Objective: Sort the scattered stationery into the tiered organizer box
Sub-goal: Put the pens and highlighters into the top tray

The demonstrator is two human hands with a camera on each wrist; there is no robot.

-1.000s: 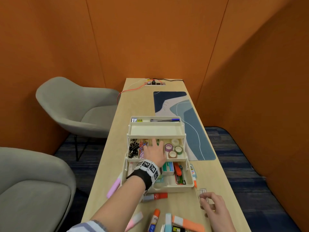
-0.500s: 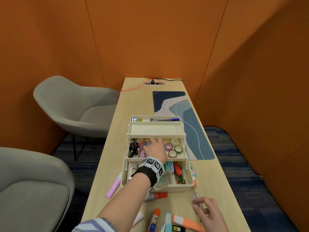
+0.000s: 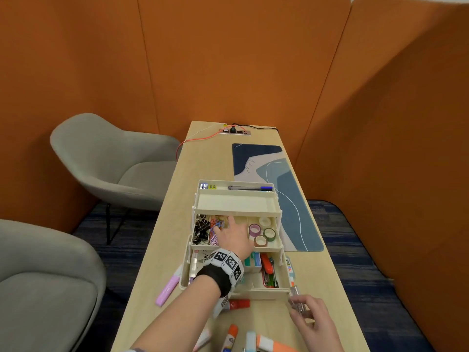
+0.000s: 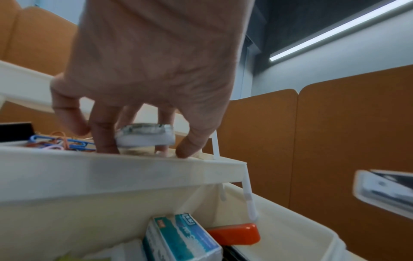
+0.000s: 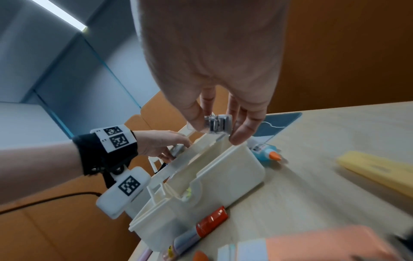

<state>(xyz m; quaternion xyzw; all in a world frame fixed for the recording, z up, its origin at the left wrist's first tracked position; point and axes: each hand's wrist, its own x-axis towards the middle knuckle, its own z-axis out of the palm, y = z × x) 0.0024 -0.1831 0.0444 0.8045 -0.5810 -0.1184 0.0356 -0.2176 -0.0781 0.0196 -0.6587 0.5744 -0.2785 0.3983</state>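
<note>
The cream tiered organizer box (image 3: 236, 203) stands open in the middle of the table. My left hand (image 3: 232, 232) reaches into the middle compartment of its middle tier. There its fingers curl round a small round container (image 4: 145, 139) with a white base. At the box's near right corner, my right hand (image 3: 300, 306) pinches a small clear case (image 5: 218, 123) with silvery contents, held just above the box's rim. Scattered on the table in front lie a red-capped glue stick (image 3: 237, 304), an orange-capped glue bottle (image 3: 229, 337) and an orange-and-white bar (image 3: 275, 345).
Binder clips (image 3: 200, 228), paper clips (image 3: 215, 228) and tape rolls (image 3: 262, 232) fill the middle tier. An orange stapler (image 3: 267, 266) and a teal box (image 3: 253, 261) lie in the bottom tier. A purple highlighter (image 3: 168, 288) lies left of the box, a blue desk mat (image 3: 286, 194) to its right, and grey chairs (image 3: 106, 163) on the left.
My right hand has lifted the small clear case off the table and brought it left toward the box's near right corner. My left hand has stayed in the middle tier.
</note>
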